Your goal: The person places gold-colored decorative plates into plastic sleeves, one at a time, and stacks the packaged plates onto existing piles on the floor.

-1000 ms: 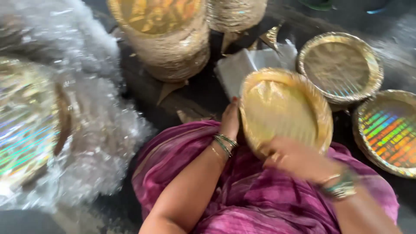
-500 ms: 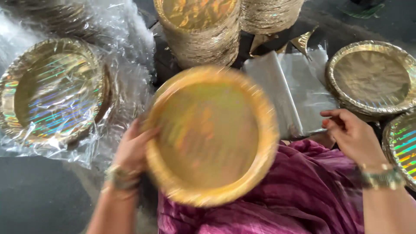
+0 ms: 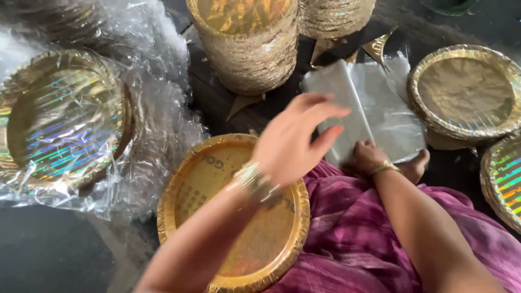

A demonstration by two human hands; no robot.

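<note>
Nearest, a gold plate (image 3: 233, 217) lies rim-up on the lap, on purple cloth (image 3: 358, 239), and neither hand holds it; it rests partly off the knee toward the floor (image 3: 49, 255), so I judge that a shift of the leg could tip it over the edge. Just above it the left hand (image 3: 293, 141) hovers with fingers spread and loosely curved, gripping nothing, blurred in the air; a careless sweep down could knock the loose plate or dent its thin rim. Beyond, the right hand (image 3: 372, 157) rests palm down on the near edge of a stack of clear plastic bags (image 3: 374, 108), fingers bent onto the top sheet; whether it pinches one sheet or several I cannot tell; the film looks slick, so two bags could lift together, or the stack could slide on the dark floor. Left of the lap, a plate already wrapped in crinkled plastic (image 3: 59, 125) lies close by, and an elbow could crush the wrap. Farther off stands a tall stack of plates (image 3: 244, 49), with a second stack (image 3: 334, 16) behind it; a bump could topple either onto the bags. At the right, more plates (image 3: 467, 92) lie flat, well apart from both hands.
</note>
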